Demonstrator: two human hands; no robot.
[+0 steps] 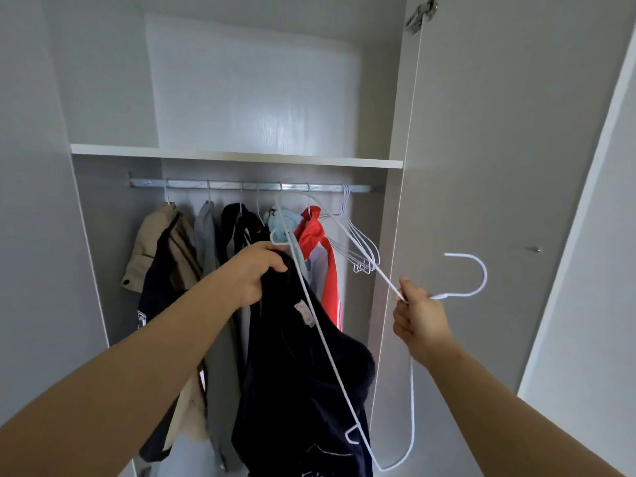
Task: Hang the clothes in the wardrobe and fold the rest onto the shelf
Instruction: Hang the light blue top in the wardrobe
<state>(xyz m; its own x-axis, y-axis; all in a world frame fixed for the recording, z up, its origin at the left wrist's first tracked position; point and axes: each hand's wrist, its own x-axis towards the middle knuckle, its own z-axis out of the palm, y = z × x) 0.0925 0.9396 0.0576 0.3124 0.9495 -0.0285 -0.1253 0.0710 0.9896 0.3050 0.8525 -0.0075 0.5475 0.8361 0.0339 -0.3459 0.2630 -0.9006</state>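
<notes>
Wardrobe (103,98): recorded open, grey inside. Its door (481,166) is swung out at the right.

Shelf (241,156): white board across the upper part; the rail (223,184) is fixed just beneath it.

Hung on the rail, left to right:
- beige jacket (155,242)
- grey garment (206,228)
- black garment (237,222)
- light blue item (282,223)
- red garment (315,242)

Dark navy garment (292,373): not on the rail. It is held up in front of the hung clothes and droops from its gripped top edge. A small label is seen near the top.

White wire hanger (325,339): held tilted, with one shoulder end high by the left hand and the other low near the frame's bottom. Its long bar is laid across the front of the navy garment. The hook projects to the right of the right hand, in front of the door.

Empty hangers (361,249): a white bunch at the rail's right end, beside the red garment.

Left hand (256,273): fingers curled tightly round the navy garment's top.

Right hand (418,315): fingers closed round the hanger's neck, just below the hook.

Hinge (421,13) is noted at the door's top, and a small knob (533,249) on its face.
</notes>
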